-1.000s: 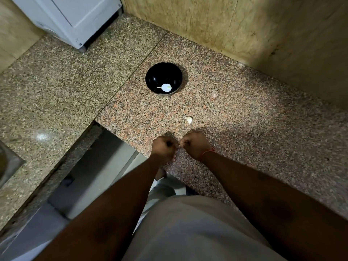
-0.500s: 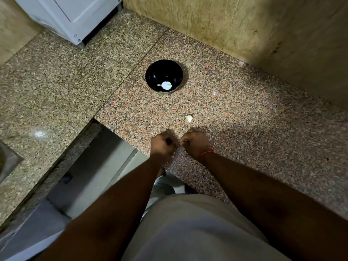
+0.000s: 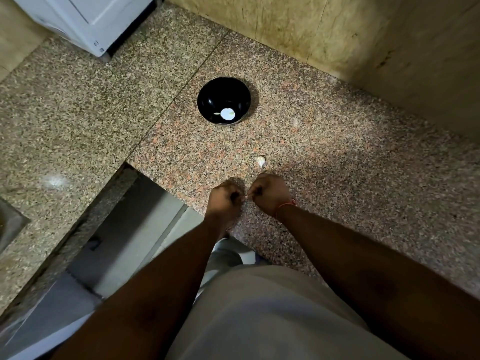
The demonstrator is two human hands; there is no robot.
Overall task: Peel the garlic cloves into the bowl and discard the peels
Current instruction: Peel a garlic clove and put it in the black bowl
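Two bare forearms reach out from the near edge over a pale garment at the bottom of the view. Left hand (image 3: 225,201) and right hand (image 3: 270,194) sit close together above the near edge of the tabletop (image 3: 350,193), both with fingers curled inward toward each other. Between them a small pale sliver (image 3: 246,197) shows at the right hand's fingertips; it is too small to tell whether it is clove or peel, though both hands appear to pinch it. A thin red thread (image 3: 285,206) circles the right wrist.

Just beyond the right hand, a whitish garlic clove (image 3: 260,161) lies on the speckled granite, apart from both hands. A faint pale fleck (image 3: 295,122) lies farther off to the right; its nature cannot be told.

Farther still, a black bowl (image 3: 205,100) stands upright on the tabletop, well apart from the hands. Inside it lie one round pale piece (image 3: 227,113) and a smaller pale bit (image 3: 216,114) just to its left.

To the near left, the tabletop is cut away, showing a grey floor (image 3: 122,242) below. At the far left corner stands a white appliance (image 3: 85,19). A tan stone wall (image 3: 337,29) runs along the far and right sides.
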